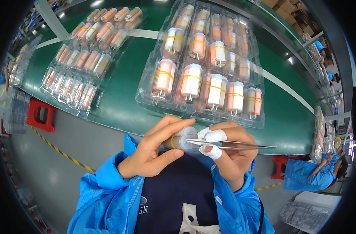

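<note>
My left hand (155, 150) curls its fingers and thumb around a small bundle of capped cylinders (189, 134), which has a yellow rubber band around it. Its pale, translucent round ends face my right hand (235, 150). White wraps cover the thumb and a finger of that right hand, which grips metal tweezers (250, 147). The tweezers' pointed tips lie at the bundle's end; whether they pinch anything there is too small to tell. Both hands are in front of my chest, at the near edge of the green table (121, 99).
Beyond my hands, a clear plastic tray (144, 96) holds several banded bundles of pink, white and grey cylinders with metal prongs. More filled trays (78, 84) lie at the left. Red stools (41, 115) stand beside the table. A co-worker in blue (312, 173) is at the right.
</note>
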`<state>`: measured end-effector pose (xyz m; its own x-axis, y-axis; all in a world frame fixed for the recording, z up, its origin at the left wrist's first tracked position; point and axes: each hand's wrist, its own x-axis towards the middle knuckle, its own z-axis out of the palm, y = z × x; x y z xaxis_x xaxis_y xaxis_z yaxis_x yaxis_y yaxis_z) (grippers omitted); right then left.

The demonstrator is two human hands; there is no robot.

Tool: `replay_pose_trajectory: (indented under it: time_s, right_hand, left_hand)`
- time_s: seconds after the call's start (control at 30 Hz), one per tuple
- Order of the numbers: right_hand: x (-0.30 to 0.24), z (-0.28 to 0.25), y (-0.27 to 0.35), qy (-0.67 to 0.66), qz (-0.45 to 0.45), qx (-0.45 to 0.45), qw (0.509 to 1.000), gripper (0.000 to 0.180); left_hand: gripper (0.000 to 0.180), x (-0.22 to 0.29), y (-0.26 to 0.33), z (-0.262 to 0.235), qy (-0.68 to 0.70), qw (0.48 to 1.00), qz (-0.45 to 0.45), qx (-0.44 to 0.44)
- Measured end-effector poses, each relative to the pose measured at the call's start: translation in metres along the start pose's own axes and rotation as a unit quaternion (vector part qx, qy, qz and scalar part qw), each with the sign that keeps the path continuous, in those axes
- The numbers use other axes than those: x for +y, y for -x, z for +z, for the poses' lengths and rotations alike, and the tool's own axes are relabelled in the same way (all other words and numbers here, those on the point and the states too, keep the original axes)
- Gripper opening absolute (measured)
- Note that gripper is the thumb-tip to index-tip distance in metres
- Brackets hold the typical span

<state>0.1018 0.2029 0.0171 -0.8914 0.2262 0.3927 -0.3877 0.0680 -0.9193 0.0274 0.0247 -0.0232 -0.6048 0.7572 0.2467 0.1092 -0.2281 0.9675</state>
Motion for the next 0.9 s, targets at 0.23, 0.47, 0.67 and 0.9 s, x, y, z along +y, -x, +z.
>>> replay_pose_trajectory:
  time_s: [0.23, 0.47, 0.67, 0.9]
  right_hand:
    - [0.006, 0.0, 0.0, -0.017, 0.008, -0.001, 1.0, 0.02]
    - [0.01, 0.0, 0.0, -0.023, 0.017, 0.004, 1.0, 0.019]
    - [0.015, 0.0, 0.003, -0.088, 0.028, 0.024, 0.995, 0.017]
    - [0.014, -0.003, 0.001, -0.064, 0.017, 0.008, 0.998, 0.016]
  left_hand:
    - [0.054, -0.002, 0.001, -0.002, -0.004, 1.0, 0.002, 0.003]
    - [0.054, -0.005, -0.001, -0.002, 0.0, 1.0, 0.0, 0.004]
    - [0.054, -0.005, -0.001, -0.001, 0.006, 1.0, 0.001, 0.005]
    - [0.054, -0.006, -0.002, 0.001, 0.011, 1.0, 0.001, 0.012]
